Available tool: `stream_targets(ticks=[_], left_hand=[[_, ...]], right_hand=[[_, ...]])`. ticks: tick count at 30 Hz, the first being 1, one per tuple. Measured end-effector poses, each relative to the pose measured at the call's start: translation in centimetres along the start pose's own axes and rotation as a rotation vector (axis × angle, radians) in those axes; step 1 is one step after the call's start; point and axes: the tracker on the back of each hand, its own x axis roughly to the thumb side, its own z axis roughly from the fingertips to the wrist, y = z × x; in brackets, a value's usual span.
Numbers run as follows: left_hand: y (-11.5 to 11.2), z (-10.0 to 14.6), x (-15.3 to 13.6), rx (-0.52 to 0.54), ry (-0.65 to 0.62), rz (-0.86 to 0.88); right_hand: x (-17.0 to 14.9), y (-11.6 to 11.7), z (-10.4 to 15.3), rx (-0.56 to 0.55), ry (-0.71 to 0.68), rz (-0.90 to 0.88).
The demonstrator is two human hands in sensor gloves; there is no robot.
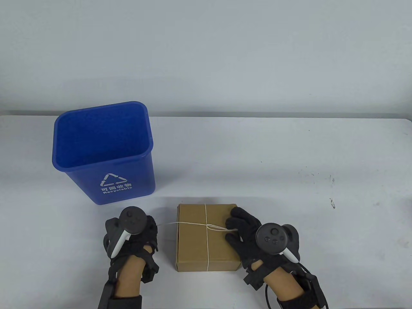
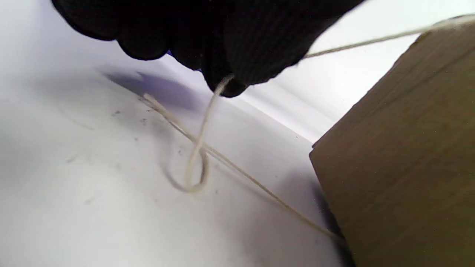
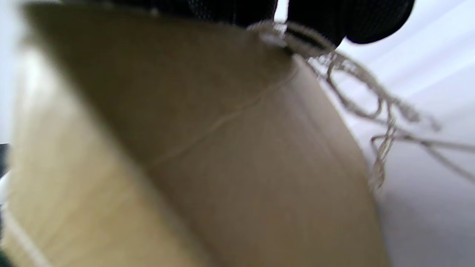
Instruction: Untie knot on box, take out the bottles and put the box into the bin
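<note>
Gloved hands at the near edge of the white bench (image 1: 289,154), forearms entering from the bottom of the table view, a dark tracker strapped on the back of each. Left hand (image 1: 130,236) just left of the cardboard box (image 1: 199,244), clear of its side, fingers curled and pinching the pale string (image 1: 167,224); in the left wrist view, fingertips (image 2: 237,74) closed on the string (image 2: 202,148), a slack loop lying on the bench (image 2: 74,185) below, another length running taut up to the box (image 2: 408,148) top. Right hand (image 1: 254,233) laid over the right part of the box top, fingers spread across the cardboard, thumb and forefinger close about the knot's loop (image 1: 219,228); whether actually pinching it, impossible to tell from above. Blurred right wrist view: dark fingertips (image 3: 371,18) at the upper edge of the box (image 3: 185,148), a tangle of string (image 3: 371,104) hanging beside them over the bench (image 3: 426,204). Box shut, square to the near edge, at about the middle of it, string crossing over the lid lengthwise and sideways, knot right of centre. Farther back, toward the left rear of the bench, well apart from the box: blue bin (image 1: 106,151), upright, mouth open, white recycling mark on its front wall.
</note>
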Motion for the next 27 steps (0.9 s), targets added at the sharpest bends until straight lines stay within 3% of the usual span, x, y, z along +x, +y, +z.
stream_targets(ticks=[3, 6, 8, 12, 19, 27], left_hand=[[0.0, 0.0, -0.1, -0.003, 0.005, 0.002], [0.0, 0.0, 0.0, -0.007, 0.0, 0.002], [0.0, 0.1, 0.1, -0.007, -0.004, -0.001], [0.0, 0.0, 0.1, -0.005, -0.003, 0.001], [0.1, 0.0, -0.1, -0.003, 0.007, 0.001], [0.1, 0.0, -0.4, -0.009, 0.028, -0.009]], right_hand=[[-0.9, -0.5, 0.1, -0.021, 0.099, 0.03], [-2.6, -0.4, 0.5, 0.062, 0.28, -0.028], [-3.1, -0.1, 0.2, 0.075, 0.256, -0.188], [-3.2, -0.4, 0.1, 0.047, 0.266, -0.255], [-4.2, -1.2, 0.2, 0.014, 0.308, -0.213], [-6.9, -2.2, 0.1, 0.012, 0.443, -0.03]])
